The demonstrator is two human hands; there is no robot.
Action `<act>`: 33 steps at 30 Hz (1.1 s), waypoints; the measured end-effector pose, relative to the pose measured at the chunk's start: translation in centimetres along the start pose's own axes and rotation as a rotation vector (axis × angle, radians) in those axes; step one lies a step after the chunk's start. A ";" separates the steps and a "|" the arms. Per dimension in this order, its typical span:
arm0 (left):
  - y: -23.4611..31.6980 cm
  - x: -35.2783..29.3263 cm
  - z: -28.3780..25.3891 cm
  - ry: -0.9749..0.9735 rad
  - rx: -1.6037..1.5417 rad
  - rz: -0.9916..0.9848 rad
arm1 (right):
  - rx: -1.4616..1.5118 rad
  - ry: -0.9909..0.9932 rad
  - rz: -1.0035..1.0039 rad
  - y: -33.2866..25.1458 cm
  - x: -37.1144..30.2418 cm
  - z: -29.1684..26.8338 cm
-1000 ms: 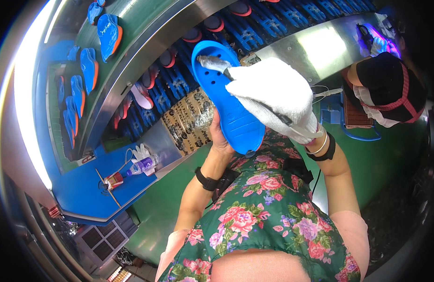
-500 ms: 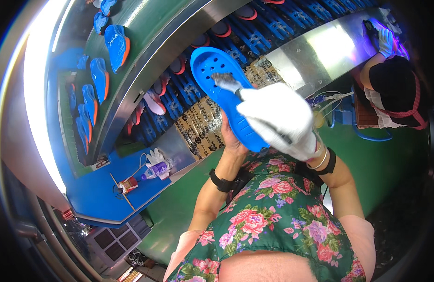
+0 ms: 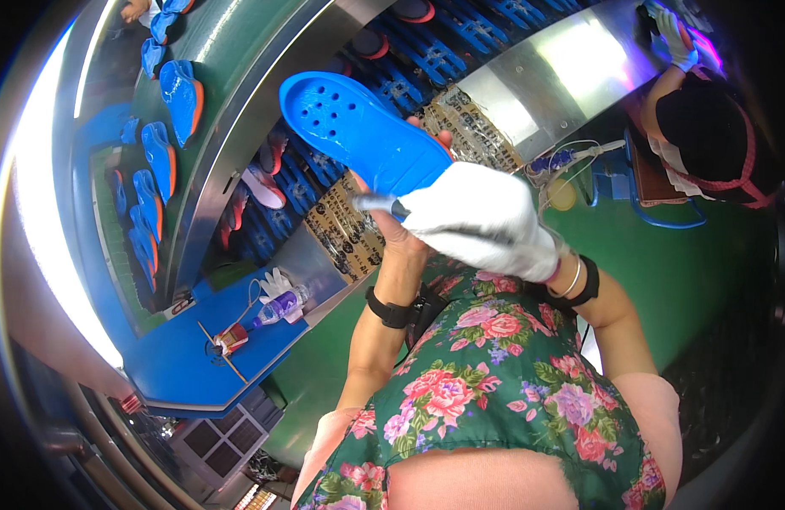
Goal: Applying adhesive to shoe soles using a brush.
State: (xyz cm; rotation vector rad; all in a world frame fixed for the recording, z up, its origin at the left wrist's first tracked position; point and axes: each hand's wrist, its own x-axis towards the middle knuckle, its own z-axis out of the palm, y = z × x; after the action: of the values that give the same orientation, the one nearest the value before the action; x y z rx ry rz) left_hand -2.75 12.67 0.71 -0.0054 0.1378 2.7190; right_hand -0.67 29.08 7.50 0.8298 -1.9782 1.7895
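Observation:
A glossy blue shoe sole (image 3: 358, 127) with several round holes in its toe end lies tilted across my left hand (image 3: 399, 231). That hand is bare; its palm supports the sole from below and its fingertips curl up past the far edge. My right hand (image 3: 477, 223), in a white knitted glove with dark smudges, is closed around a brush (image 3: 377, 203). Only the grey brush end pokes out beyond the glove, over the near edge of the sole toward the heel. Glove and hand hide the heel end and most of the brush.
Ahead runs a conveyor of blue racks (image 3: 397, 89) carrying pink-edged soles. Blue-and-orange soles (image 3: 182, 102) lie on a green belt at left. A blue shelf (image 3: 184, 365) holds a bottle (image 3: 282, 306), a glove and a red pot (image 3: 231, 338). A co-worker (image 3: 707, 136) sits at right.
The brush has moved from the holed toe area down to the near edge by the heel. The sole has swung left, with its toe end pointing further left.

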 end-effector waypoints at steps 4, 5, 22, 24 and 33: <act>-0.3 0.4 0.7 0.146 -0.001 0.066 | 0.053 0.110 0.241 1.1 -0.7 -0.7; -0.6 0.6 1.2 0.139 -0.037 0.062 | -0.079 0.063 0.064 1.1 -0.8 -0.7; 1.1 -0.7 0.7 0.087 0.147 -0.140 | 0.073 -0.080 0.182 1.0 -3.3 -2.3; 1.0 -0.3 1.4 0.172 0.204 -0.101 | 0.020 -0.148 0.001 0.9 -3.4 -2.6; 2.3 -1.3 -0.1 0.048 0.260 -0.259 | 0.122 -0.132 0.212 0.2 -4.5 -2.4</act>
State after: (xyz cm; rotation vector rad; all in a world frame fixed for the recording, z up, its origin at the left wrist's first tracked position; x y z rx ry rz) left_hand -2.51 10.02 0.82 -0.0127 0.4700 2.4256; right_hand 2.41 32.34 4.95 0.8206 -2.1265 2.0402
